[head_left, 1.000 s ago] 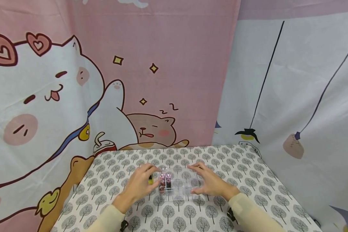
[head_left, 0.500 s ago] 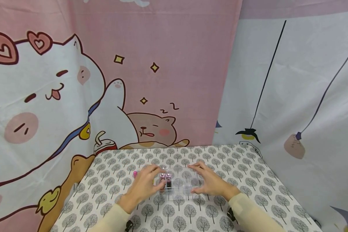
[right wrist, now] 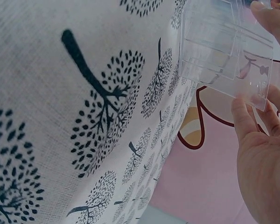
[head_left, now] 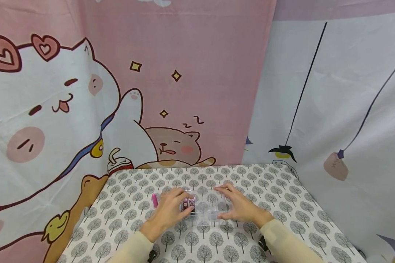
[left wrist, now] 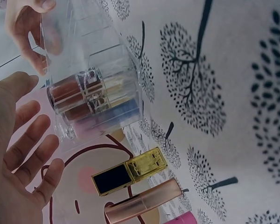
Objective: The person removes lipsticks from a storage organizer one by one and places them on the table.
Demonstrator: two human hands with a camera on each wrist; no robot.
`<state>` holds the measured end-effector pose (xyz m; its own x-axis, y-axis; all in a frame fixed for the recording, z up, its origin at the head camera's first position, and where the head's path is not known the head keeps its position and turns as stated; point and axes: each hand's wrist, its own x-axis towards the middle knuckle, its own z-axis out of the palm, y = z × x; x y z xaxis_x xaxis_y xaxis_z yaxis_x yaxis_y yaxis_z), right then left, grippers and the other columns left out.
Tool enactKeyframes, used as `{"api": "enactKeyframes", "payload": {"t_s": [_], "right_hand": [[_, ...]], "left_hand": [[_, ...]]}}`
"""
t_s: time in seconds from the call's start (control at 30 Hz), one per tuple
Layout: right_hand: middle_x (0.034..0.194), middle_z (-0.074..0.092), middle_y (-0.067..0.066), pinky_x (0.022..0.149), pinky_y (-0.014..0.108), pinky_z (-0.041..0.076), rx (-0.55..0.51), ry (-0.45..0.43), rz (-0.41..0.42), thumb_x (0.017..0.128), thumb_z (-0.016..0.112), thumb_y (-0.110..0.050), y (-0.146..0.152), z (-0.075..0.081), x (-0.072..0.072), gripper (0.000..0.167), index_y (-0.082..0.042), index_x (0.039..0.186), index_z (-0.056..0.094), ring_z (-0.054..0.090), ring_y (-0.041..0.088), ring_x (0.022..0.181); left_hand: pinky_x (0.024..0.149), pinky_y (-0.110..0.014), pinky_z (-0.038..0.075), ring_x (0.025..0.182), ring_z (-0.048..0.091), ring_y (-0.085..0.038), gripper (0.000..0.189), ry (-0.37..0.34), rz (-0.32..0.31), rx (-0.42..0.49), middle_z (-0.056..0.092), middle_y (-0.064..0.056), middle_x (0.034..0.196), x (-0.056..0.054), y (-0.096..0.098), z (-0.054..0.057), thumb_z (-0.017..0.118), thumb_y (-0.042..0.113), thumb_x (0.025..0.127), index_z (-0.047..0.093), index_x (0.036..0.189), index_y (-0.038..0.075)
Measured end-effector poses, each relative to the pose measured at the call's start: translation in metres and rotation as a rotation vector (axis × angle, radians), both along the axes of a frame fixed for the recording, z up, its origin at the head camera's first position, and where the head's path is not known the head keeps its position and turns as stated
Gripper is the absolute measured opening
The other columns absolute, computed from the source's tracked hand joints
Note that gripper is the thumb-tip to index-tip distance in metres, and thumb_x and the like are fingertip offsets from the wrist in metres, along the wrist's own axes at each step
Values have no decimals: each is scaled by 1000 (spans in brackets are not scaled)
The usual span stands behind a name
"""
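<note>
A clear plastic organizer (head_left: 202, 215) with compartments stands on the patterned cloth in the head view. In its left end, several lip gloss tubes (left wrist: 77, 95) stand side by side. My left hand (head_left: 169, 206) hovers at that end with fingers spread and slightly bent; in the left wrist view the hand (left wrist: 18, 154) holds nothing. My right hand (head_left: 241, 206) grips the organizer's right end between thumb and fingers, as the right wrist view also shows the hand (right wrist: 266, 149) on the clear wall (right wrist: 214, 51).
Left of the organizer lie a black-and-gold lipstick (left wrist: 129, 171), a rose-gold tube (left wrist: 143, 200) and a bright pink tube (head_left: 155, 200). Tree-print cloth (head_left: 118, 223) covers the table. A cartoon curtain (head_left: 200, 73) hangs behind it.
My left hand has shifted right, over the organizer's left end. The pink tube has come into view behind it, while the black-and-yellow item is now hidden in the head view. My right hand stays put.
</note>
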<state>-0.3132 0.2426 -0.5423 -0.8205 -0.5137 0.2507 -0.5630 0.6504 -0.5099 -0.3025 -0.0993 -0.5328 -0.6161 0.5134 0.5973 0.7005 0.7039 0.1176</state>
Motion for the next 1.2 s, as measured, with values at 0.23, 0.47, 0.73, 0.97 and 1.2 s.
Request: {"api": "enactKeyframes", "payload": {"t_s": [0.23,0.47,0.73,0.97,1.2], "right_hand": [[167,54,2,124,60,62,-4,14,5,85,105,-42,3,3,-2,112,-28,179,46,64,30,148],[167,53,0,125,59,62,-10,12,4,85,105,-43,3,4,-2,112,-29,179,46,63,27,150],[166,54,1,125,60,62,-16,5,4,86,105,-40,2,6,-1,111,-28,179,46,64,29,149],[166,53,1,125,60,62,-20,-7,14,86,105,-42,2,3,-1,111,-26,178,47,64,32,149],[170,52,1,125,62,62,-17,-14,-4,84,105,-46,1,-2,-1,112,-29,178,47,63,30,150]], "left_hand": [[88,-35,66,103,73,-11,35,-26,74,-44,82,9,115,-2,9,0,100,41,93,86,123,27],[89,-42,63,105,72,-14,34,-15,104,-48,82,8,116,-2,13,-3,101,41,92,86,121,28],[94,-44,65,109,73,-15,33,-12,128,-58,83,8,117,-2,16,-4,100,43,93,86,120,29],[96,-58,62,111,72,-16,33,-37,178,-73,82,9,120,0,17,-6,100,45,92,86,119,33],[94,-46,61,111,70,-15,32,-46,172,-75,83,9,121,3,18,-8,99,44,94,86,120,31]]}}
